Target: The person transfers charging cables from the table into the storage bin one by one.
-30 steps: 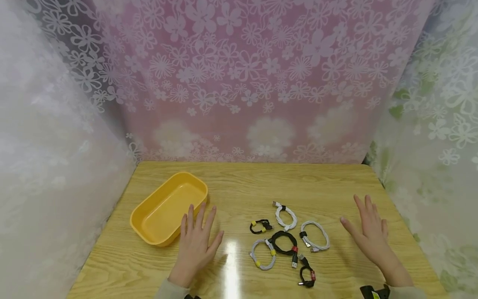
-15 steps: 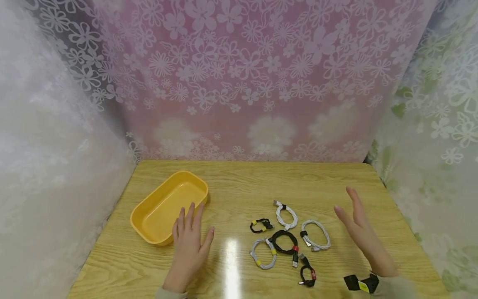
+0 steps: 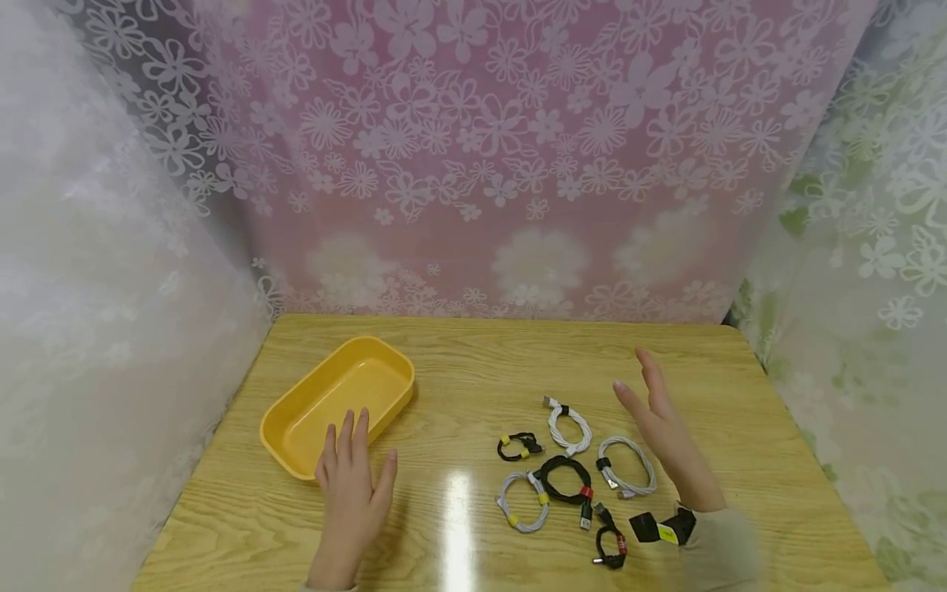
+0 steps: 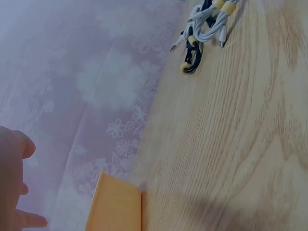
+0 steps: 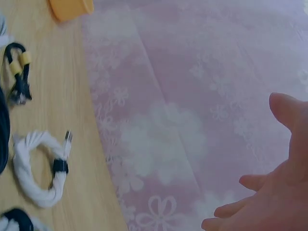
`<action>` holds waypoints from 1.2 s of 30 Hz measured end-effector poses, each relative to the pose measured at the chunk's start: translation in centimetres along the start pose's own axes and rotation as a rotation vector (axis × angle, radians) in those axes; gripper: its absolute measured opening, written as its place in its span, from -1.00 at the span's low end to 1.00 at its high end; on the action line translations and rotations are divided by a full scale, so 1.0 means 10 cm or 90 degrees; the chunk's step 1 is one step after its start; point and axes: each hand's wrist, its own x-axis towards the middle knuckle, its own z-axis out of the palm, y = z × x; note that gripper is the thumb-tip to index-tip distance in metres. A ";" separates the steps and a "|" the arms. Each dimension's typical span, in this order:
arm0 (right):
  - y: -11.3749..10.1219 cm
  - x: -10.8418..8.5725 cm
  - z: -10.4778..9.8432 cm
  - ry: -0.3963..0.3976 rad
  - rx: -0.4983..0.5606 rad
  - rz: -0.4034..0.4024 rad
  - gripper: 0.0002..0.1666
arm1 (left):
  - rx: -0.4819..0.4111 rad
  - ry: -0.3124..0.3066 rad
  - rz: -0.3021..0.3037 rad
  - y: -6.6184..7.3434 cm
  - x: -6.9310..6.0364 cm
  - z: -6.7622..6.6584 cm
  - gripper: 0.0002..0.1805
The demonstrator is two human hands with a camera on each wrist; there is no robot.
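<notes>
A: The pink flowered curtain (image 3: 503,164) fills the back, and below it, the wooden table (image 3: 459,362)!

B: On the table's left, the yellow bin (image 3: 325,403). Over its near edge, the left hand (image 3: 351,493), fingers straight and slightly spread; I can't tell whether they touch it.

A: Across from it, the right hand (image 3: 669,436), fingers stretched out, thumb apart!

B: Coils lie between the hands: the strapped grey-white cable (image 3: 639,492) nearest the right hand, the long black cable (image 3: 565,498) left of it.

A: Behind them, the white cable (image 3: 556,429); just left, the yellow-banded grey cable (image 3: 528,527)!

B: Smallest: the red-tagged black cable (image 3: 613,561) in front, the yellow-banded black cable (image 3: 533,446) farther back.
</notes>
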 end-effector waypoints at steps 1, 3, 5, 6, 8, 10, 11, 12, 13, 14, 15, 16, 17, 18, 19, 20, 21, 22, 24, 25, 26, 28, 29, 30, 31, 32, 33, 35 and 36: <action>-0.02 0.02 0.03 -0.002 0.003 0.000 -0.07 | -0.006 0.004 -0.009 -0.02 -0.01 -0.01 -0.25; -0.06 0.07 0.10 -0.005 0.005 0.002 -0.07 | -0.017 0.011 -0.028 -0.05 -0.04 -0.03 -0.26; -0.09 0.13 0.16 -0.007 0.002 -0.001 -0.07 | -0.021 0.017 -0.043 -0.08 -0.06 -0.04 -0.27; -0.11 0.15 0.19 -0.008 0.003 0.002 -0.06 | -0.021 0.019 -0.050 -0.10 -0.06 -0.05 -0.27; -0.15 0.20 0.25 -0.010 0.005 0.006 -0.06 | -0.022 0.022 -0.062 -0.13 -0.08 -0.08 -0.27; -0.19 0.24 0.31 -0.013 0.012 0.011 -0.06 | -0.024 0.030 -0.075 -0.16 -0.08 -0.10 -0.27; -0.21 0.26 0.34 -0.016 0.017 0.015 -0.06 | -0.026 0.036 -0.082 -0.17 -0.08 -0.11 -0.26; -0.22 0.28 0.37 -0.019 0.022 0.019 -0.06 | -0.031 0.043 -0.091 -0.18 -0.08 -0.12 -0.26; -0.24 0.31 0.40 -0.021 0.028 0.019 -0.06 | -0.035 0.050 -0.100 -0.18 -0.08 -0.12 -0.27; -0.26 0.33 0.43 -0.024 0.034 0.017 -0.06 | -0.040 0.058 -0.109 -0.19 -0.07 -0.13 -0.27; -0.28 0.36 0.47 -0.026 0.039 0.017 -0.06 | -0.045 0.064 -0.117 -0.19 -0.07 -0.13 -0.27; -0.29 0.38 0.50 -0.027 0.044 0.016 -0.07 | -0.050 0.070 -0.126 -0.19 -0.06 -0.14 -0.27; -0.31 0.41 0.54 -0.029 0.046 0.016 -0.07 | -0.055 0.074 -0.134 -0.20 -0.05 -0.14 -0.27; -0.32 0.44 0.58 -0.032 0.050 0.012 -0.08 | -0.060 0.079 -0.143 -0.20 -0.04 -0.15 -0.26; -0.33 0.47 0.62 -0.035 0.051 0.009 -0.08 | -0.064 0.084 -0.151 -0.21 -0.04 -0.15 -0.26; -0.34 0.51 0.66 -0.039 0.049 0.006 -0.08 | -0.068 0.091 -0.157 -0.22 -0.03 -0.16 -0.26; -0.36 0.54 0.70 -0.042 0.050 0.003 -0.07 | -0.071 0.097 -0.163 -0.23 -0.02 -0.16 -0.25; -0.37 0.57 0.75 -0.046 0.050 0.005 -0.07 | -0.075 0.103 -0.167 -0.24 -0.02 -0.17 -0.24; -0.40 0.63 0.83 -0.054 0.050 -0.003 -0.06 | -0.077 0.120 -0.176 -0.26 -0.01 -0.19 -0.23; -0.42 0.67 0.88 -0.056 0.050 -0.004 -0.05 | -0.079 0.128 -0.181 -0.27 0.00 -0.21 -0.23; -0.43 0.70 0.92 -0.058 0.052 -0.005 -0.05 | -0.080 0.135 -0.188 -0.27 0.00 -0.22 -0.22; -0.46 0.76 1.00 -0.058 0.056 -0.006 -0.04 | -0.088 0.142 -0.206 -0.28 0.00 -0.25 -0.20; -0.47 0.80 1.04 -0.056 0.056 -0.011 -0.04 | -0.093 0.145 -0.217 -0.28 0.00 -0.26 -0.19; -0.48 0.83 1.09 -0.055 0.058 -0.013 -0.04 | -0.098 0.149 -0.229 -0.28 -0.01 -0.27 -0.18; -0.49 0.86 1.13 -0.053 0.059 -0.011 -0.04 | -0.106 0.152 -0.238 -0.29 -0.01 -0.28 -0.18; -0.50 0.89 1.17 -0.052 0.061 -0.013 -0.04 | -0.111 0.156 -0.247 -0.29 -0.01 -0.28 -0.17; -0.50 0.91 1.22 -0.052 0.063 -0.014 -0.04 | -0.116 0.163 -0.256 -0.30 -0.01 -0.28 -0.16; -0.51 0.97 1.30 -0.052 0.066 -0.014 -0.03 | -0.119 0.184 -0.264 -0.31 -0.02 -0.28 -0.15; -0.51 0.99 1.35 -0.053 0.069 -0.012 -0.03 | -0.120 0.196 -0.268 -0.32 -0.02 -0.28 -0.15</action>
